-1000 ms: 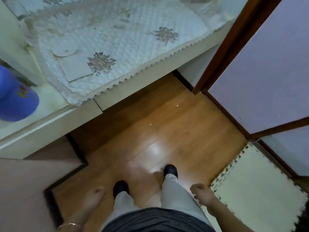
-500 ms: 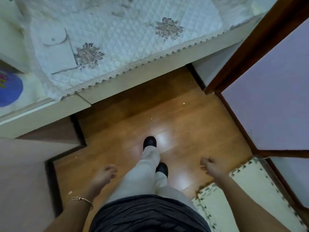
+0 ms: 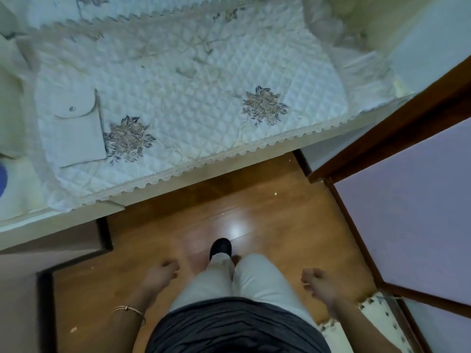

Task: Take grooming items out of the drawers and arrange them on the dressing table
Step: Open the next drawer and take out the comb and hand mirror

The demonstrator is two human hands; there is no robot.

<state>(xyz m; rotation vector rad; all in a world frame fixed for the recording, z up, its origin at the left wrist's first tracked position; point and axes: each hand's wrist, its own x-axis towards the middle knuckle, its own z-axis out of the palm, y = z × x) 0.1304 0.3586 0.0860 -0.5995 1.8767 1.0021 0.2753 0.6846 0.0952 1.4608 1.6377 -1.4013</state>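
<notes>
**A:** Two empty hands, so where are the grooming items?

**B:** None shows yet. From your left, there is a blue thing point(image 3: 2, 178) cut off at the frame's edge. Next is a white snap pouch point(image 3: 76, 128), lying on the quilted cloth point(image 3: 204, 98) that covers the dressing table point(image 3: 229, 165). No drawer is plainly in view, so I'd judge you are only at the approach.

**A:** How should I go about it?

**B:** Stop close to the table's front edge and look below the lace trim for drawer fronts. Pull with one hand and leave the other free for carrying.

**A:** And my hands now?

**B:** Your left hand point(image 3: 160, 273), with a bracelet point(image 3: 128, 310) on the wrist, hangs low beside your thigh, fingers loosely curled round nothing. Your right hand point(image 3: 316, 278) mirrors it near the foam mat point(image 3: 377, 317), knuckles forward, also holding nothing.
</notes>
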